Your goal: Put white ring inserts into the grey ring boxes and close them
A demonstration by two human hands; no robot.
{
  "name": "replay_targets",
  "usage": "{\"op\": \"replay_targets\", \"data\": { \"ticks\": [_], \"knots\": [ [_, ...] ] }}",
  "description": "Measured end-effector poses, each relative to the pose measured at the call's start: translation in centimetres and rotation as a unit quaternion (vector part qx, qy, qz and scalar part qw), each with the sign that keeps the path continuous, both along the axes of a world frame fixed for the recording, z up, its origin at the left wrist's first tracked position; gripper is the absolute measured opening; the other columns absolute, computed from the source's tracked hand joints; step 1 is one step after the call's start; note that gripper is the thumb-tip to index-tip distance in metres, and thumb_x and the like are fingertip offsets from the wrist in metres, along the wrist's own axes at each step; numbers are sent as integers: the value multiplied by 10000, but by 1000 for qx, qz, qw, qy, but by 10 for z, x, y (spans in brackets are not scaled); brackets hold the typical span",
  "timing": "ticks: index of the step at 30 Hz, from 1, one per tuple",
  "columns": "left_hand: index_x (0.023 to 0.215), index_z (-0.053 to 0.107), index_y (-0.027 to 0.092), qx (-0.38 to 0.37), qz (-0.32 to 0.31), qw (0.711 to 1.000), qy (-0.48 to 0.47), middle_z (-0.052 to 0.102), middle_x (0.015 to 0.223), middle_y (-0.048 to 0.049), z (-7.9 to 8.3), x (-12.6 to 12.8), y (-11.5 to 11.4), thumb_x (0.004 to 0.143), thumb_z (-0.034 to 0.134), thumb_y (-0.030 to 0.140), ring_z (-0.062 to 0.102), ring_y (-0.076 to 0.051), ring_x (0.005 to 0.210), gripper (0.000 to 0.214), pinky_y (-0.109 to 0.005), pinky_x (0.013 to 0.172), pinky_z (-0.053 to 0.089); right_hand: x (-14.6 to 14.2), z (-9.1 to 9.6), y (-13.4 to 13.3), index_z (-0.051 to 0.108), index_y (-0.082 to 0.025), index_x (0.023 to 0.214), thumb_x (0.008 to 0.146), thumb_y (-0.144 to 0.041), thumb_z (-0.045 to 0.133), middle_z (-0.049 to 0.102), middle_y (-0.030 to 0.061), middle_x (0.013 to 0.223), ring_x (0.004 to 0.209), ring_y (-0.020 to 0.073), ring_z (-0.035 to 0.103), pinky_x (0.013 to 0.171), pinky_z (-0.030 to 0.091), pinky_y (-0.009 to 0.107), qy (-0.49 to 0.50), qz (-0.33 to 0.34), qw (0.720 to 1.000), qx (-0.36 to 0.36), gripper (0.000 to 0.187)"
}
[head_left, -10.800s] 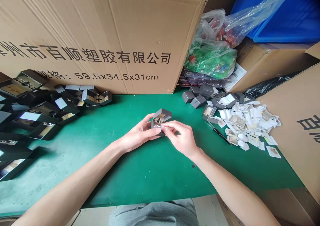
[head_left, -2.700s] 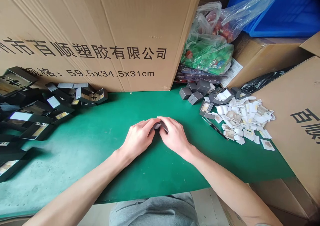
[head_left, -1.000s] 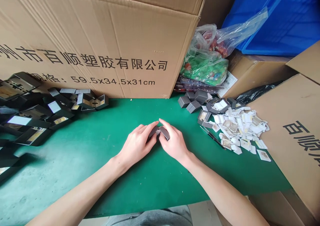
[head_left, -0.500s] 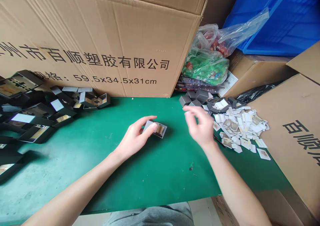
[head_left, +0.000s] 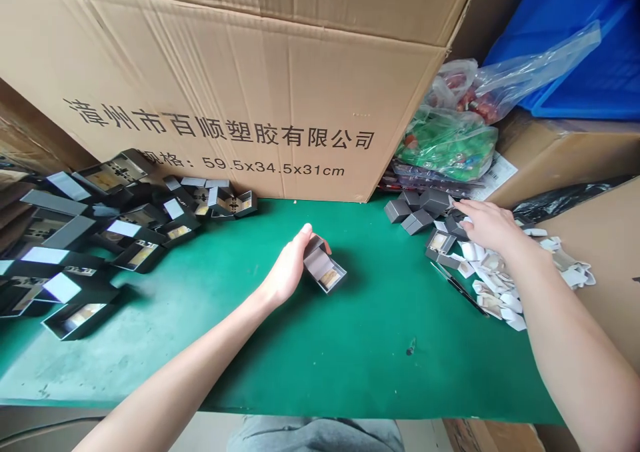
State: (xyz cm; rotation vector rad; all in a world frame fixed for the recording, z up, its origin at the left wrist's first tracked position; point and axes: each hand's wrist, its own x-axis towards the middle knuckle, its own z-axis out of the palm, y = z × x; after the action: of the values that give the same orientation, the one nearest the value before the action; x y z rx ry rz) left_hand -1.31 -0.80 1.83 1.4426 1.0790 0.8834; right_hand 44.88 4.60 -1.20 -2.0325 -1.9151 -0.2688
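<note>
My left hand [head_left: 290,269] grips a small dark jewellery box [head_left: 323,265] over the middle of the table. Its lid is raised, showing a pale lining and a yellowish patch inside. On the right, my right hand [head_left: 487,225] reaches over a heap of small closed dark boxes [head_left: 417,221] and white scraps [head_left: 493,265]. Its index finger and thumb are apart, close to the boxes; whether they touch one is unclear. Beneath its near side, a slim black pen-like tool [head_left: 460,289] lies beside the scraps.
Many opened dark boxes [head_left: 83,312] crowd the left side of the green table [head_left: 350,359]. A big printed carton [head_left: 260,99] walls off the back. Plastic bags [head_left: 450,142], a blue crate [head_left: 575,99] and another carton [head_left: 610,239] stand at the right.
My right hand has moved rightward onto the heap of boxes and scraps. The box in my left hand is now open and turned, with my thumb behind it. The view has shifted left.
</note>
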Motion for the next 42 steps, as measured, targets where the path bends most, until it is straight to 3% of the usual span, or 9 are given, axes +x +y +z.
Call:
{"op": "replay_targets", "data": {
  "ticks": [8,14,18,22,26,32,35,38,42],
  "knots": [
    [793,646,187,-34,-52,997,-54,642,798,-40,5,2,-2,977,268,639,583,-175,692,618,-283,627,467,-5,6,-1,795,-229,992,793,-188,633,691,160,1181,955,253,606,739,375,424,-5,-64,998,10,260],
    [810,654,188,-35,-57,997,-48,634,775,-38,6,2,-3,973,289,633,576,-181,676,599,-297,637,473,-2,7,-8,794,-233,960,836,-175,619,690,155,1105,852,204,625,709,389,385,43,-97,990,95,222],
    [816,653,183,-36,-57,997,-43,640,778,-45,6,3,-3,974,286,630,579,-188,689,600,-301,644,468,5,11,-12,774,-205,912,876,-317,634,704,183,1046,807,216,621,690,373,390,44,-101,990,83,183],
    [814,655,179,-35,-57,997,-38,645,783,-43,5,3,-2,975,270,633,582,-188,699,616,-294,652,462,10,20,-18,746,-160,1067,831,-514,665,698,205,1153,916,272,640,741,414,387,52,-115,991,-36,434],
    [815,653,175,-36,-57,997,-38,638,786,-38,4,2,-2,975,270,635,577,-185,707,620,-294,665,452,10,24,-24,648,-200,1276,876,-474,598,643,131,1335,1107,288,612,902,425,369,48,-111,987,-105,488],
    [828,658,171,-36,-59,997,-36,647,809,-49,1,1,-1,974,281,632,577,-196,723,613,-307,676,447,3,20,-28,662,-222,1113,922,-271,490,695,97,1184,1030,225,608,884,409,325,30,-112,992,-52,262],
    [832,660,169,-34,-58,997,-37,650,819,-54,0,1,-1,975,275,627,576,-196,721,615,-307,668,441,-2,22,-32,696,-192,1058,929,-204,468,698,114,1149,969,190,614,880,414,300,41,-107,993,-11,262],
    [831,661,171,-31,-54,997,-37,647,806,-47,0,1,-1,976,281,616,569,-187,706,604,-299,655,430,-6,25,-37,745,-156,984,940,-152,420,698,123,1169,1051,177,620,945,400,284,69,-105,992,5,328],
    [806,655,169,-29,-37,998,-49,633,765,-40,4,2,-2,962,291,627,562,-182,681,605,-296,645,421,-10,25,-42,759,-130,1035,931,-247,508,673,143,1242,1137,220,615,979,390,333,110,-146,983,-4,296]
  ]
}}
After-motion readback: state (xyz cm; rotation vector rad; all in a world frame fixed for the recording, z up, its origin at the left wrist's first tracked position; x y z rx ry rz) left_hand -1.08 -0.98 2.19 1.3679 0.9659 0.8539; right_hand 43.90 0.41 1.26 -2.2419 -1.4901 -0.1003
